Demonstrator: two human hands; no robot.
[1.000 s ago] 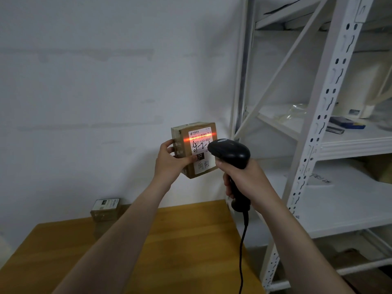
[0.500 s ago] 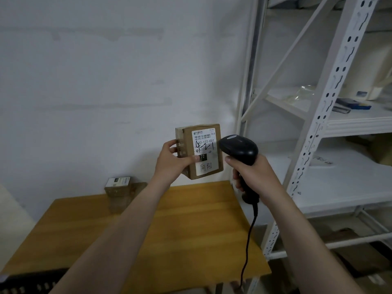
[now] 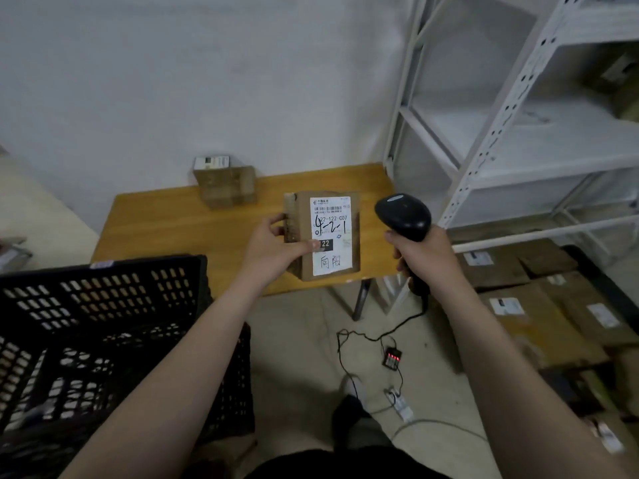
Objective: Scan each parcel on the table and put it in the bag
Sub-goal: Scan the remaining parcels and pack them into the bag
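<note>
Nearest, at the left, a black perforated plastic crate (image 3: pixel 103 340) is cut off by the edge of the view, its inside too dark to make out. On the pale floor to its right a thin black cable (image 3: pixel 371 339) trails past a small black box with red lights (image 3: pixel 392 357), too small to identify. Flat brown cardboard boxes (image 3: pixel 518 305) with white labels lie on the floor at the right, partly cut off. Further out, the left hand (image 3: pixel 273 250) grips a small brown cardboard parcel (image 3: pixel 330 233) in the air over the table's near edge, thumb laid across its white printed label, fingers curled round its left side and mostly hidden behind it. Just to its right, not touching it, the right hand (image 3: pixel 422 257) is wrapped round the hidden handle of a glossy black handheld scanner (image 3: pixel 403 216), whose rounded head rises above the fist. Beyond lies the smooth yellow-brown wooden table (image 3: pixel 166 229); at its far edge, against the white wall, sits a second taped cardboard parcel (image 3: pixel 224 184), its label blurred. White perforated metal shelving (image 3: pixel 501 133) stands at the far right.
</note>
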